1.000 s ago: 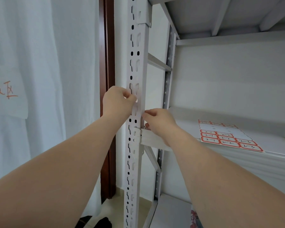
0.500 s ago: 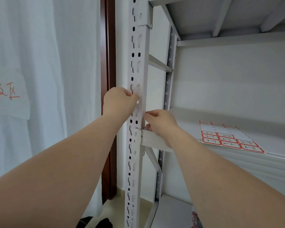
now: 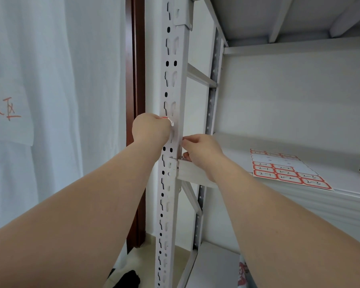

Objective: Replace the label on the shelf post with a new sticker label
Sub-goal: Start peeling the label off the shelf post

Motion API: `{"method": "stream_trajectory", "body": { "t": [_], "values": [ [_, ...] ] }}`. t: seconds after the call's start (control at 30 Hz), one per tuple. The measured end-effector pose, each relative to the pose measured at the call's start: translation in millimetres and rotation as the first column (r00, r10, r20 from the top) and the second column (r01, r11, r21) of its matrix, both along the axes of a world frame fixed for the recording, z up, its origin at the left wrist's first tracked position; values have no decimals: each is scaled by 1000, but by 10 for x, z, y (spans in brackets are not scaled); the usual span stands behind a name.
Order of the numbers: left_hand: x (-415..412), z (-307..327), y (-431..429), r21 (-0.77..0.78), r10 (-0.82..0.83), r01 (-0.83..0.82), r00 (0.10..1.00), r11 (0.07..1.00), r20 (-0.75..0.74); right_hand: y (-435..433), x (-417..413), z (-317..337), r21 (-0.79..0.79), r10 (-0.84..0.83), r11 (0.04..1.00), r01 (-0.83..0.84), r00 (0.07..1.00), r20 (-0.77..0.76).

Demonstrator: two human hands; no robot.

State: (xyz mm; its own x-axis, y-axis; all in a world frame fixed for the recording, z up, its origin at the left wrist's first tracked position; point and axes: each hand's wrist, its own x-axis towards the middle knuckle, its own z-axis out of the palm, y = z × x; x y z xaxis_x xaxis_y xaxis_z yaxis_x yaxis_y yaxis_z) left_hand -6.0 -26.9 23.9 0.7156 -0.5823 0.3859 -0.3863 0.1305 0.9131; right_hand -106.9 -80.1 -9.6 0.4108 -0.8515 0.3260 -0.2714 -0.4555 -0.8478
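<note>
The left hand [image 3: 151, 132] pinches a red-edged label [image 3: 165, 117] on the shelf post [image 3: 176, 84]. The right hand [image 3: 203, 151] touches the post's edge with curled fingers; whether it grips anything I cannot tell.

sticker sheet [image 3: 287, 173] right of shelf post [image 3: 175, 80]: red-bordered labels, handwritten, seemingly "2-1" and "2-2", uncertain | white cloth [image 3: 10, 129] left of post: red handwritten characters, unreadable

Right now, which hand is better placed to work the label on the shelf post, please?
Probably left: the left hand, fingers curled, pinches a red-edged label sliver at the front of the white slotted metal post; the right hand touches only its edge.
</note>
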Motion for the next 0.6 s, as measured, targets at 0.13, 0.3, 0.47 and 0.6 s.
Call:
{"method": "stream_trajectory", "body": {
  "t": [0.13,0.3,0.47,0.6],
  "values": [
    [-4,-9,-26,7,-18,19,993,1000,-113,25,-13,12,-1,-6,1000,6,1000,3],
    [-28,-20,10,-12,-11,11,997,1000,-70,59,-29,13,-12,-14,1000,15,1000,24],
    [-16,-52,102,-44,-14,17,999,999,51,97,-52,19,-5,-70,997,72,984,166],
    [70,-34,144,-56,72,-68,995,996,72,140,-9,94,-157,-161,968,196,964,213]
  ]
}}
